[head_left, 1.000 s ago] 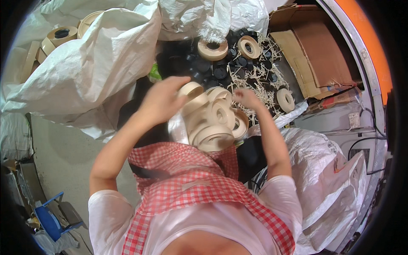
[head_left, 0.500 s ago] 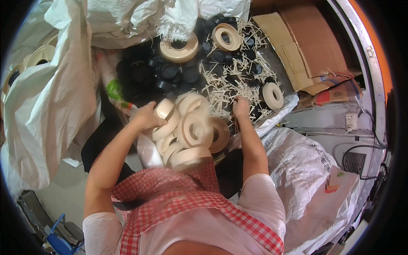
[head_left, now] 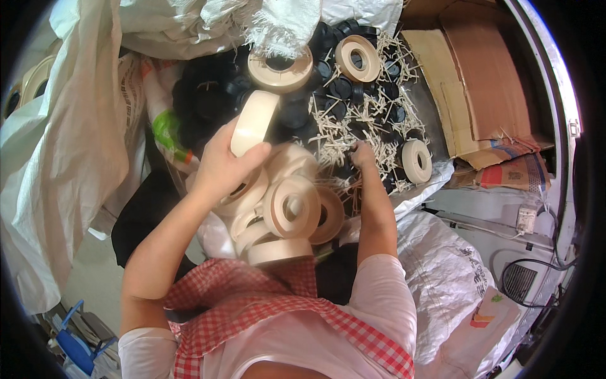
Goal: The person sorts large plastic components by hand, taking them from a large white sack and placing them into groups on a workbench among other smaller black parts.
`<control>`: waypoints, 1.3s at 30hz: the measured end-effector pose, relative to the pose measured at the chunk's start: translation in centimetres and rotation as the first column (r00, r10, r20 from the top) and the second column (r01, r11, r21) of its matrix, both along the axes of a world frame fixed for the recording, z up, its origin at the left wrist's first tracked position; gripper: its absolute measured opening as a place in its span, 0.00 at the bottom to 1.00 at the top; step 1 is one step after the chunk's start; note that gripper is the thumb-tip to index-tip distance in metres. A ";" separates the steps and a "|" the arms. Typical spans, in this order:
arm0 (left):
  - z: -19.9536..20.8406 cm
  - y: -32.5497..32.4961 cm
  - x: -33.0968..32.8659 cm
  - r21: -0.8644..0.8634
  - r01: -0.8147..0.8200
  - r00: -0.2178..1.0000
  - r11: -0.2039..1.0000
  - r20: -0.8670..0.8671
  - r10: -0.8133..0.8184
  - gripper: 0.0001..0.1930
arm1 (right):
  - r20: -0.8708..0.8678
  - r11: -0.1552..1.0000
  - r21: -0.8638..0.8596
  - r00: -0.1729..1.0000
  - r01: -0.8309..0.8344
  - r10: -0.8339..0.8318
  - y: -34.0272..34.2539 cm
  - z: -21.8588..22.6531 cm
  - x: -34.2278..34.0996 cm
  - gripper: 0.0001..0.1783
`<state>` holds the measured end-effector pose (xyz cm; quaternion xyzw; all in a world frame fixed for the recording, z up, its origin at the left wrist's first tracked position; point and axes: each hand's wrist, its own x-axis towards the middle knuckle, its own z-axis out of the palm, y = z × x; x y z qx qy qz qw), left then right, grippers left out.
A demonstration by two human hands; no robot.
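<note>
Overhead, big white woven sacks [head_left: 69, 145] fill the room's left side and drape past the top of the dark pile [head_left: 353, 107] of black caps and pale splinters, which serves as the landmark. That pile lies in an open sack, not on any table; right of it sit flattened brown cardboard sheets [head_left: 480, 82], and below-right of it another white sack [head_left: 454, 278] bulges beside a white appliance with a black cable [head_left: 530, 265]. Well below-left of the pile, grey floor [head_left: 95, 284] shows, with a blue frame [head_left: 76, 341] at the far lower edge.

Just below-left of the pile, a stack of cream tape rolls [head_left: 287, 215] rests against the person's chest, above a red checked apron [head_left: 252, 303]. Three loose cream rolls lie on the pile itself: a wide one [head_left: 281, 66] at its top-left, one [head_left: 358, 58] at its top, one [head_left: 416, 161] at its right edge.

At the pile's left edge, the left hand [head_left: 224, 167] holds a single cream roll [head_left: 254, 123] upright, fingers wrapped and clamped around its lower rim, thumb across the front. The right hand [head_left: 363, 155] rests at the pile's lower edge, fingers curled down among the splinters; whether they grip anything cannot be told.
</note>
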<state>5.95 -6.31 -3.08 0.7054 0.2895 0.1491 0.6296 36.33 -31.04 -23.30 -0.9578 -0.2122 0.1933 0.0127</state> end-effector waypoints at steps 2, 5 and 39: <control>0.0 0.0 0.0 -0.172 -0.025 0.997 0.985 0.066 0.036 0.29 | 0.090 0.992 -0.046 0.989 -0.116 0.119 0.0 1.3 -1.4 0.10; 1.0 -0.5 0.2 -0.287 0.013 0.996 0.958 0.086 0.013 0.33 | 0.388 0.944 -0.043 0.865 -0.327 0.317 -2.5 3.2 -3.0 0.07; 1.0 -2.7 0.2 -0.206 0.373 0.923 0.905 0.182 -0.339 0.22 | -0.569 0.286 0.820 0.652 0.496 0.501 7.8 20.7 -21.1 0.30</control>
